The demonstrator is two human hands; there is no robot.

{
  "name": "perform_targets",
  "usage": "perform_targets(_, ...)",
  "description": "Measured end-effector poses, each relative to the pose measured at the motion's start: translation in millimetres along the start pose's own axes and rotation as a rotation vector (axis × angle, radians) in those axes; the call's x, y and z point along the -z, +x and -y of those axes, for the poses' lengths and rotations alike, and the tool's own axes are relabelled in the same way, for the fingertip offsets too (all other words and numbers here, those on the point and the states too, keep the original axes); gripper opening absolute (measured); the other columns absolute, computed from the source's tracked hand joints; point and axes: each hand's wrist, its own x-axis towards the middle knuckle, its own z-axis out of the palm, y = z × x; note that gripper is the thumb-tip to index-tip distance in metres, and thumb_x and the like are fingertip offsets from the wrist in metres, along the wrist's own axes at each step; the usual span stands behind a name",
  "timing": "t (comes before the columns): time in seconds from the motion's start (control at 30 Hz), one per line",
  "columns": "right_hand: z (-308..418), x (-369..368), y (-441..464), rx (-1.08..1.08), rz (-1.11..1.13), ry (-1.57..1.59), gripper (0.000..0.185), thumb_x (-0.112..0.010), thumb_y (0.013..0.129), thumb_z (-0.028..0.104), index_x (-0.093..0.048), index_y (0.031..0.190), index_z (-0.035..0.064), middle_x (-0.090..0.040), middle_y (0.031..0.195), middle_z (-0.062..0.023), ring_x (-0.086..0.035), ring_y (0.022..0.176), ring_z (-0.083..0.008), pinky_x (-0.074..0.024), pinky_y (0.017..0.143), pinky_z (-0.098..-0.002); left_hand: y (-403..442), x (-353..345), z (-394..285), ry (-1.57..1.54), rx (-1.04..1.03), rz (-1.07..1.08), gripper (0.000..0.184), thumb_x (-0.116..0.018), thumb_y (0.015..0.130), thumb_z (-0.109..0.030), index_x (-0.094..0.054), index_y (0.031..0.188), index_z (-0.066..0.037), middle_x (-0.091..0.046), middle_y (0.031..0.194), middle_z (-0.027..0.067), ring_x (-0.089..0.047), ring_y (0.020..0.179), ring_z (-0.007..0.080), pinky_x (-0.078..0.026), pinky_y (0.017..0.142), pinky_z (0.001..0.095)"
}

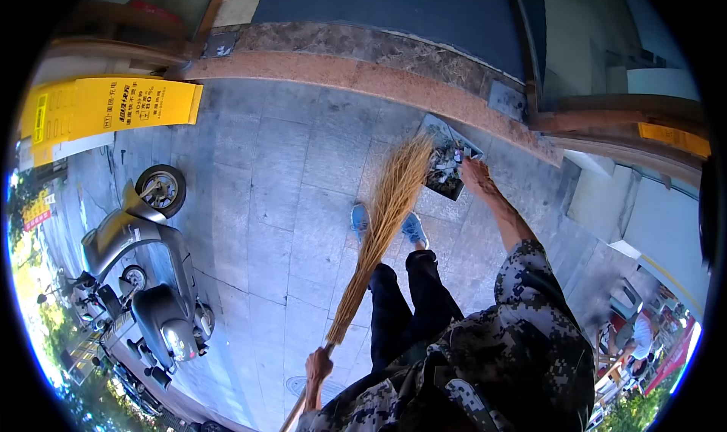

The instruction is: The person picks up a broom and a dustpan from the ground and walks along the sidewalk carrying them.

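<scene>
A long straw broom (390,220) slants across the view, its bristle ends spread against a dustpan. Low in the view, my left hand (318,365) is closed around the broom's thin handle. My right hand (475,174) is closed at the right edge of the dustpan (454,193); the exact grip point is partly hidden by the fingers. Mixed litter (445,159) lies in the dark pan. The pan is close to the paving in front of my blue shoes (413,229); whether it touches the ground I cannot tell.
Grey paving (257,197) runs up to a stone doorstep (363,65). Parked scooters (163,318) stand on the left, below a yellow sign box (121,110). A wall with a ledge (636,205) borders the right, and a person (640,337) sits farther back.
</scene>
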Motion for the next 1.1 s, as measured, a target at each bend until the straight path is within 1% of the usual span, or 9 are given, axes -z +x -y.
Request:
perform_targets(0.2,-36.9,7.0,-63.0,0.020,0.051,0.030,0.035,-0.055,0.074,0.016,-0.043,0.103,0.0007,-0.057,0.079,-0.0218,-0.056,0.075,-0.0366,-0.0448,0.063,-0.0454,-65.1,-37.5,76.4,-0.243,0.024,-0.250,0.011,-0.055,0.058,-0.006,-0.052,0.064,0.002,-0.053,0.052,0.0183,-0.056,0.048,0.0313,-0.043,0.042,0.0399)
perform_targets(0.33,-54.5,-26.4,-80.7,0.003,0.104,0.020,0.031,-0.055,0.075,0.015,-0.045,0.098,-0.0027,-0.057,0.081,-0.0214,-0.057,0.078,-0.0360,-0.0454,0.064,-0.0447,5.3,-4.8,4.5,-0.711,0.241,-0.020,0.009,-0.049,0.062,0.001,-0.045,0.054,0.000,-0.045,0.041,0.0080,-0.045,0.031,0.0157,-0.035,0.026,0.0296)
perform_targets(0.43,-55.8,-46.7,-94.5,0.059,0.120,-0.038,0.025,-0.054,0.076,0.013,-0.049,0.094,-0.0032,-0.058,0.080,-0.0201,-0.058,0.077,-0.0344,-0.0466,0.064,-0.0429,58.5,-29.7,-57.9,-0.983,0.053,0.093,0.018,-0.050,0.068,-0.007,-0.045,0.052,-0.001,-0.045,0.045,0.0055,-0.046,0.035,0.0130,-0.037,0.029,0.0267)
perform_targets(0.5,-52.5,-69.6,-96.9,0.009,0.175,-0.085,0.035,-0.053,0.077,0.016,-0.043,0.104,-0.0047,-0.057,0.080,-0.0243,-0.057,0.076,-0.0379,-0.0447,0.064,-0.0457,77.7,-96.7,-73.6,-0.886,0.171,0.182,0.018,-0.054,0.068,-0.007,-0.047,0.053,0.001,-0.047,0.044,0.0086,-0.049,0.035,0.0181,-0.042,0.030,0.0309)
perform_targets(0.6,-33.1,-65.3,-110.5,0.013,0.174,-0.073,0.035,-0.054,0.076,0.015,-0.045,0.103,-0.0060,-0.057,0.078,-0.0239,-0.058,0.075,-0.0364,-0.0456,0.065,-0.0447,44.0,-167.5,-50.0,-0.220,-0.203,0.243,0.023,-0.054,0.064,-0.008,-0.053,0.077,0.011,-0.053,0.053,0.0222,-0.058,0.046,0.0296,-0.047,0.041,0.0385)
perform_targets(0.63,-34.0,-65.3,-114.5,-0.020,0.176,-0.067,0.035,-0.055,0.076,0.015,-0.046,0.102,-0.0058,-0.058,0.077,-0.0236,-0.058,0.075,-0.0359,-0.0457,0.065,-0.0445,-7.4,-132.2,-62.5,-0.190,-0.211,0.239,0.026,-0.053,0.064,-0.008,-0.057,0.086,0.003,-0.055,0.063,0.0261,-0.060,0.061,0.0350,-0.048,0.051,0.0422)
perform_targets(0.67,-39.7,-75.2,-105.8,0.039,0.082,-0.059,0.031,-0.055,0.076,0.015,-0.047,0.100,-0.0027,-0.057,0.076,-0.0236,-0.057,0.074,-0.0374,-0.0453,0.063,-0.0450,-18.6,-139.8,-41.8,-0.124,-0.261,0.326,0.056,-0.047,0.064,-0.006,-0.044,0.118,-0.018,-0.056,0.075,0.0262,-0.056,0.074,0.0404,-0.046,0.064,0.0480)
perform_targets(0.93,10.0,-14.8,-205.3,-0.119,0.219,-0.014,0.031,-0.053,0.078,0.022,-0.049,0.104,0.0050,-0.056,0.090,-0.0236,-0.055,0.084,-0.0394,-0.0451,0.069,-0.0456,-192.5,-96.0,110.4,-0.208,0.167,0.076,0.020,-0.047,0.066,-0.010,-0.056,0.082,-0.003,-0.057,0.073,0.0242,-0.055,0.072,0.0416,-0.044,0.061,0.0486)
perform_targets(1.1,43.6,-0.5,-225.8,-0.218,0.200,0.000,0.034,-0.055,0.077,0.024,-0.049,0.104,0.0044,-0.053,0.095,-0.0243,-0.052,0.090,-0.0391,-0.0433,0.074,-0.0459,-215.5,-131.5,138.7,-0.946,0.431,0.148,0.029,-0.071,0.063,-0.016,-0.051,0.075,0.001,-0.052,0.054,0.0092,-0.053,0.043,0.0189,-0.042,0.037,0.0317)
